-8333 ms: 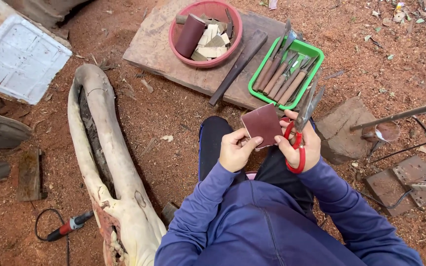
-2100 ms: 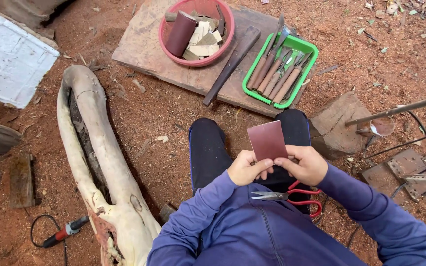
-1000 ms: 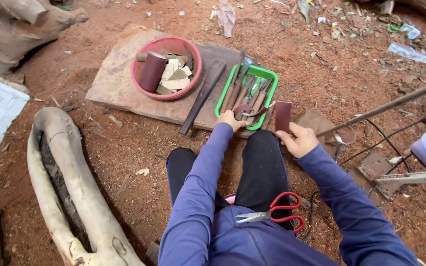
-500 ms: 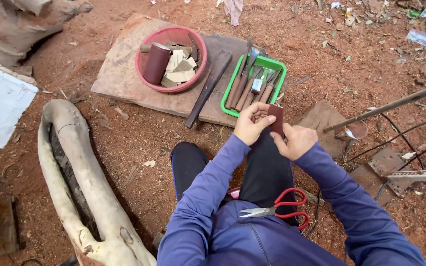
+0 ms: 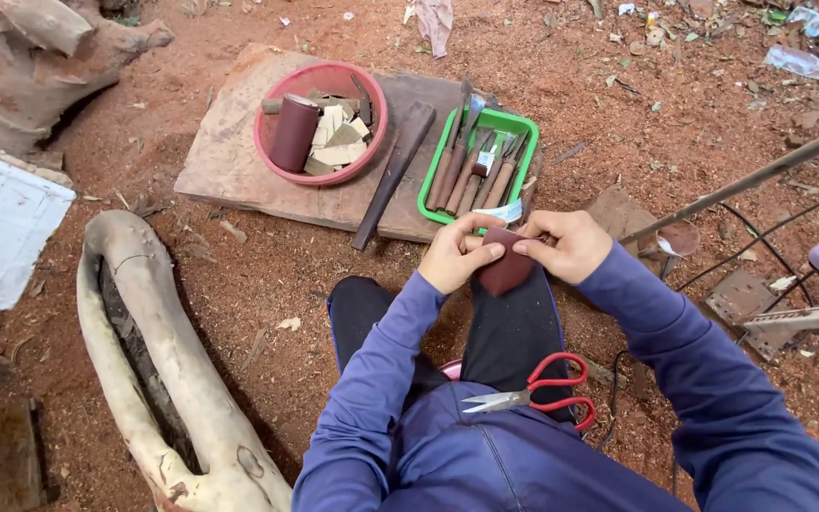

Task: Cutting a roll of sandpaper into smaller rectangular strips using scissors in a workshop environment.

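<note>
Both my hands hold a small dark red piece of sandpaper [image 5: 505, 267] above my knees. My left hand [image 5: 457, 252] pinches its left edge and my right hand [image 5: 566, 245] grips its top right edge. Red-handled scissors [image 5: 535, 399] lie on my lap, blades pointing left. Just beyond my hands sits a green tray [image 5: 525, 123] with several wooden-handled carving tools. A red bowl [image 5: 370, 140] on a wooden board [image 5: 229, 156] holds a roll of dark red sandpaper [image 5: 293, 133] and cut pieces.
A long hollowed pale log [image 5: 149, 370] lies on the red dirt at my left. A dark flat bar [image 5: 392, 174] rests on the board. A white panel [image 5: 2, 228] is at far left; metal rods and scrap plates [image 5: 760, 303] lie at right.
I set the scissors on my lap, reached my left hand to the green tray while the right held the sandpaper, then brought both hands back together on it.
</note>
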